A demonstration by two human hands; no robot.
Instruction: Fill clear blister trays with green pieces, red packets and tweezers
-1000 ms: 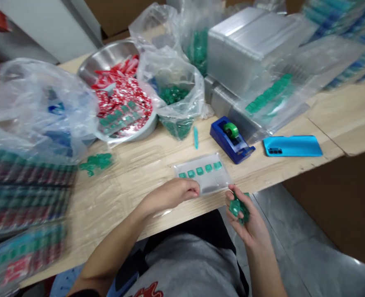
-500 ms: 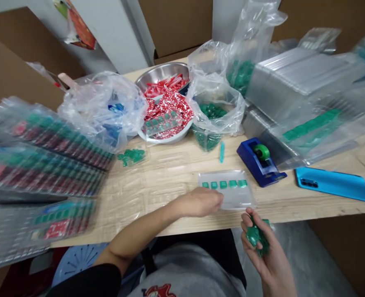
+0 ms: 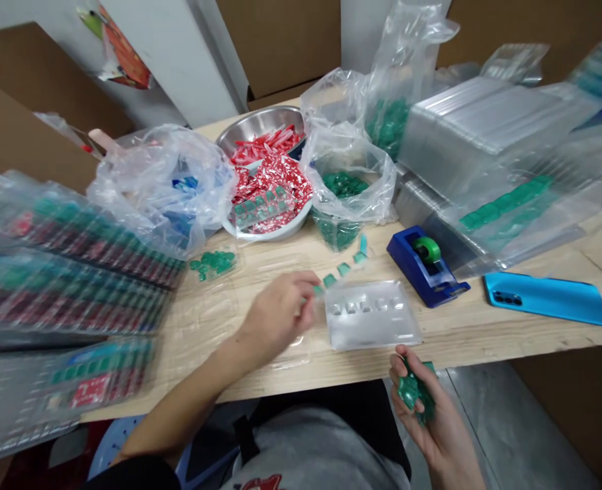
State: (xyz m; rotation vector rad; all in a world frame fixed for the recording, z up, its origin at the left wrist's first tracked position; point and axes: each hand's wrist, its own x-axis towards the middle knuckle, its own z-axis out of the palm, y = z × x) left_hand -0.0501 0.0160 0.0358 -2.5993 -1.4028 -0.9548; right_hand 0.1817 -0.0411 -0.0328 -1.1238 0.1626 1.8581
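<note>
Packed tray stacks point(image 3: 66, 272) crowd table point(image 3: 484, 333) left; clear tray stack point(image 3: 484, 129) right. Steel bowl point(image 3: 260, 126) and plastic bag point(image 3: 349, 170) behind. Blue phone point(image 3: 548, 299) and tape dispenser point(image 3: 426, 269) just beside empty tray point(image 3: 377, 330). Left hand point(image 3: 277, 316) pinches clear strip point(image 3: 339, 272) of green squares, blurred. Right hand point(image 3: 428, 415), off table edge, cups green pieces point(image 3: 411, 393).

tape dispenser point(image 3: 426, 269): blue, green roll, right of left fingers point(image 3: 301, 279), beyond right fingers point(image 3: 400, 361) | phone point(image 3: 545, 298): blue, face down, far right of both | steel bowl point(image 3: 260, 124): red packets point(image 3: 275, 173), beyond left fingers | clear bag of green pieces point(image 3: 349, 184): just right of bowl | loose green pile point(image 3: 211, 262): left-beyond left fingers | packed blister stacks point(image 3: 66, 272): far left | desk point(image 3: 484, 333): pale wood
</note>
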